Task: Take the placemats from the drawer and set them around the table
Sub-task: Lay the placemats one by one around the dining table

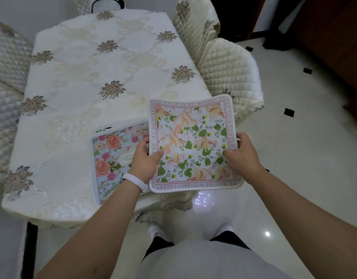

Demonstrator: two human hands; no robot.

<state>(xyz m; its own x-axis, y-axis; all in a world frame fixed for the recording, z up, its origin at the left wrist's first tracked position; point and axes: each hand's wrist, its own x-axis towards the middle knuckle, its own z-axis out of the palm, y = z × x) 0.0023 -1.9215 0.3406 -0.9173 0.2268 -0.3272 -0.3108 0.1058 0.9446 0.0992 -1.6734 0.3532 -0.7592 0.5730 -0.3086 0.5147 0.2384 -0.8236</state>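
A square placemat [193, 143] with peach flowers, green leaves and a pink lettered border is held up over the table's near right corner. My left hand [145, 158], with a white wristband, grips its left edge. My right hand [242, 152] grips its right edge. Under and to the left of it, a stack of placemats [111, 156] lies on the table, the top one pale blue with pink roses; my left arm hides part of it. The table [93, 73] wears a cream embroidered cloth.
Quilted cream chairs stand at the table's right side [230, 69] and left side [6, 63]. Glossy white floor tiles with small black squares [294, 148] spread to the right. Dark wooden furniture [334, 41] fills the far right.
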